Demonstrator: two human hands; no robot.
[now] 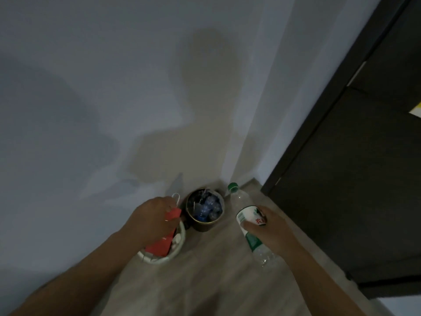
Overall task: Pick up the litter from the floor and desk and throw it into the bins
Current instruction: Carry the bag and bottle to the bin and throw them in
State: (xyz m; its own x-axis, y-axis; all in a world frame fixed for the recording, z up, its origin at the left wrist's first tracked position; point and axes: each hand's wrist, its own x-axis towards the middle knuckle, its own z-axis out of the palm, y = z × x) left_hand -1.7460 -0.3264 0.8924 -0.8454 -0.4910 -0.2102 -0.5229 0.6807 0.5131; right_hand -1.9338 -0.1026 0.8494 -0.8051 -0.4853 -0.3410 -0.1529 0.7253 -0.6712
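Clear ribbed plastic bottle, green cap and label, gripped in right hand beside round dark bin of crumpled bottles. Left hand grips red paper bag over white bin on wood-grain floor.

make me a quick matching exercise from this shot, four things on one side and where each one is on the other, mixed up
Things
1. plastic bottle
2. red paper bag
3. dark bin
4. white bin

Places
A. near the wall corner, full of crushed bottles
B. held in the right hand
C. under the left hand, nearer the camera than the other bin
D. held by the left hand, going into the white bin

Pairs: 1-B, 2-D, 3-A, 4-C
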